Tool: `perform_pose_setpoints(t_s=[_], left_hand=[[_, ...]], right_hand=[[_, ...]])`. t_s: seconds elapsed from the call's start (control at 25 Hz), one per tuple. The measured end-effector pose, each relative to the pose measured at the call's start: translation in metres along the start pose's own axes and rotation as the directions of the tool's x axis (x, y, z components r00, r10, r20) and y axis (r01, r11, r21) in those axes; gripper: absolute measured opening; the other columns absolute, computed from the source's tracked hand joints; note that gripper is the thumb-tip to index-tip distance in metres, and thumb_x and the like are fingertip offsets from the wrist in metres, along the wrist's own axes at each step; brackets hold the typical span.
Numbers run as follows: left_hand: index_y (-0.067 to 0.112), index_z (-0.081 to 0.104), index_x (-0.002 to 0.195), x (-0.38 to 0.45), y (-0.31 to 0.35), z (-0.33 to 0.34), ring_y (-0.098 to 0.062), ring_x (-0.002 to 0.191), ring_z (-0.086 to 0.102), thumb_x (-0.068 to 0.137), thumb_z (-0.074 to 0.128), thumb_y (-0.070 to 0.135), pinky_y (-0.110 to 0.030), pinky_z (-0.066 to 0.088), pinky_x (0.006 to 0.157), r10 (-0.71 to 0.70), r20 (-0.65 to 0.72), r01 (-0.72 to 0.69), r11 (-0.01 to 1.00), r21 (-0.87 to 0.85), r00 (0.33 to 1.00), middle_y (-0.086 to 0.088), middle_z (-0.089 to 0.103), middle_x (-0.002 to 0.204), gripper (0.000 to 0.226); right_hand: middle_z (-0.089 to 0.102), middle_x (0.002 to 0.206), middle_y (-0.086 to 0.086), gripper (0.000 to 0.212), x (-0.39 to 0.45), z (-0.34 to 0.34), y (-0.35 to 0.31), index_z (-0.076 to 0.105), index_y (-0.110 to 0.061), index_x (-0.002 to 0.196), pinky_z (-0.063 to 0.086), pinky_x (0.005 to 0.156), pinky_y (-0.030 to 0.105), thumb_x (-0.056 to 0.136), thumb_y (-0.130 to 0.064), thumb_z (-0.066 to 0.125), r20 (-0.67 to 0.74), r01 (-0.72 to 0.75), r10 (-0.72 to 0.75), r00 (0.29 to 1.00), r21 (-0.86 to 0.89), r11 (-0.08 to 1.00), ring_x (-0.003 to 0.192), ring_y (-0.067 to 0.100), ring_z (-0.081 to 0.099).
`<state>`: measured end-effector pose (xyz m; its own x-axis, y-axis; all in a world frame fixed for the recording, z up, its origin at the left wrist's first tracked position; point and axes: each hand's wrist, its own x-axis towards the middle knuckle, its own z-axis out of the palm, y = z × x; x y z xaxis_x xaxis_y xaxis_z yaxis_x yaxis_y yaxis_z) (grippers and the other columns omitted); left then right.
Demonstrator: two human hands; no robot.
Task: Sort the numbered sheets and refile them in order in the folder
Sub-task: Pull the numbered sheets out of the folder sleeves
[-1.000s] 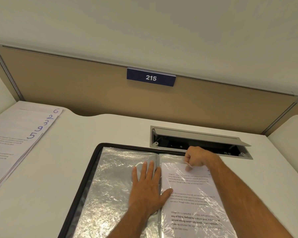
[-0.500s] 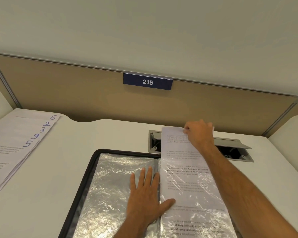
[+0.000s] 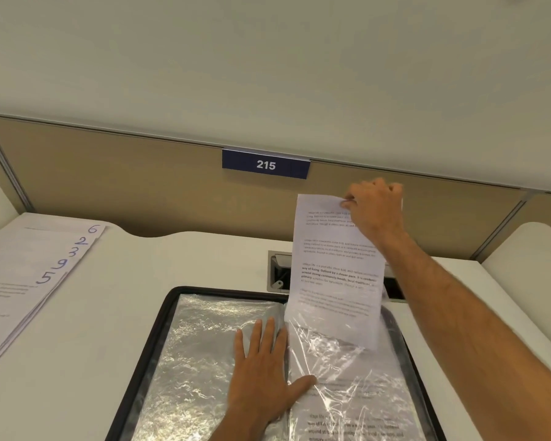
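A black-edged folder (image 3: 159, 326) lies open on the desk, its clear plastic sleeves shining. My left hand (image 3: 263, 374) presses flat on the spine and left sleeve, fingers spread. My right hand (image 3: 374, 211) pinches the top edge of a printed sheet (image 3: 334, 268) and holds it up, most of it out of the right sleeve (image 3: 347, 377), only its lower end still inside. Another printed page shows lower in that sleeve. A fanned stack of sheets (image 3: 29, 278) with handwritten blue numbers 6, 2, 3, 9, 5 lies at the left.
A metal cable hatch (image 3: 279, 272) is set into the desk behind the folder, partly hidden by the raised sheet. A tan partition with a blue "215" label (image 3: 265, 164) backs the white desk (image 3: 124, 297).
My right hand has pulled the sheet upward and away, from fully in the sleeve to almost out. My left hand stayed pressed on the folder.
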<state>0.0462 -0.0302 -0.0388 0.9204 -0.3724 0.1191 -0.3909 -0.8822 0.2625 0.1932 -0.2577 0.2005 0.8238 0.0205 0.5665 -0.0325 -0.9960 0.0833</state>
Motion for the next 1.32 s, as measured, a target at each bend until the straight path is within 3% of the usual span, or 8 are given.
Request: perform_pose_setpoints(t_s=[0.24,0.4,0.56,0.72,0.88,1.08,1.24,1.32], left_hand=[[0.015,0.055,0.142,0.002,-0.001,-0.006,-0.036,0.139,0.044,0.077,0.032,0.094,-0.063,0.018,0.108,0.004,0.079,-0.002,1.0,-0.03,0.997,-0.012,0.043,0.153,0.105],[0.025,-0.009,0.159,0.004,-0.004,-0.017,-0.018,0.152,-0.015,0.075,0.006,0.096,-0.054,-0.013,0.121,-0.047,0.105,0.066,0.98,-0.188,0.993,0.002,-0.018,0.164,0.11],[0.029,0.01,0.158,0.013,-0.02,-0.049,-0.015,0.152,0.011,0.08,0.033,0.087,-0.051,0.016,0.123,-0.205,-0.148,0.086,0.815,-0.574,0.967,0.002,0.014,0.166,0.1],[0.026,0.024,0.156,0.026,-0.053,-0.112,-0.011,0.146,0.028,0.082,0.075,0.052,-0.042,0.03,0.119,-0.446,-0.332,0.028,0.63,-0.776,0.831,0.006,0.03,0.16,0.093],[0.023,0.045,0.145,0.02,-0.083,-0.169,-0.005,0.133,0.039,0.084,0.076,0.044,-0.03,0.034,0.111,-0.528,-0.361,-0.016,0.548,-0.836,0.769,0.016,0.043,0.144,0.072],[0.02,0.073,0.093,-0.008,-0.117,-0.195,-0.013,0.083,0.07,0.097,0.066,0.025,-0.042,0.059,0.077,-0.527,-0.34,-0.097,0.435,-0.895,0.779,0.009,0.075,0.089,0.009],[0.021,0.07,0.088,-0.031,-0.148,-0.214,-0.009,0.075,0.068,0.099,0.061,0.02,-0.027,0.055,0.066,-0.557,-0.362,-0.066,0.481,-0.874,0.748,0.011,0.073,0.082,0.014],[0.023,0.069,0.088,-0.04,-0.169,-0.222,-0.011,0.075,0.069,0.099,0.06,0.022,-0.026,0.055,0.064,-0.586,-0.351,-0.04,0.477,-0.878,0.731,0.008,0.072,0.082,0.014]], right_hand=[[0.074,0.083,0.005,0.015,0.013,-0.027,0.0,0.074,-0.014,0.092,0.039,0.086,0.043,0.094,-0.027,0.067,-0.107,0.043,-0.033,0.994,0.096,0.994,0.085,0.03,0.064],[0.075,0.088,0.006,0.009,0.006,-0.054,-0.01,0.074,-0.01,0.092,0.051,0.076,0.039,0.091,-0.017,0.069,-0.075,0.086,-0.063,0.995,0.364,0.928,0.081,0.026,0.066],[0.075,0.091,-0.001,0.005,-0.003,-0.084,-0.034,0.075,-0.012,0.093,0.052,0.079,0.03,0.09,-0.015,0.072,-0.008,0.113,-0.128,0.992,0.53,0.841,0.083,0.016,0.066],[0.071,0.084,-0.009,0.006,-0.013,-0.111,-0.074,0.073,-0.018,0.088,0.051,0.081,0.023,0.088,-0.013,0.075,0.073,0.125,-0.218,0.973,0.628,0.768,0.081,0.01,0.067],[0.072,0.083,-0.011,0.012,-0.021,-0.131,-0.113,0.073,-0.023,0.084,0.053,0.078,0.021,0.084,-0.013,0.079,0.121,0.12,-0.282,0.952,0.698,0.706,0.08,0.006,0.068],[0.074,0.089,-0.008,0.009,-0.027,-0.138,-0.154,0.073,-0.02,0.091,0.059,0.085,0.033,0.085,-0.016,0.079,0.148,0.109,-0.318,0.936,0.739,0.665,0.085,0.007,0.07],[0.063,0.128,-0.009,0.065,-0.042,-0.122,-0.182,0.057,-0.021,0.135,0.045,0.104,0.034,0.078,-0.039,0.084,0.006,0.008,-0.016,1.0,0.679,0.734,0.117,0.01,0.056],[0.054,0.135,-0.011,0.087,-0.063,-0.102,-0.2,0.042,-0.024,0.144,0.043,0.104,0.034,0.072,-0.045,0.086,0.219,-0.292,0.204,0.954,0.834,0.469,0.122,0.008,0.051]])
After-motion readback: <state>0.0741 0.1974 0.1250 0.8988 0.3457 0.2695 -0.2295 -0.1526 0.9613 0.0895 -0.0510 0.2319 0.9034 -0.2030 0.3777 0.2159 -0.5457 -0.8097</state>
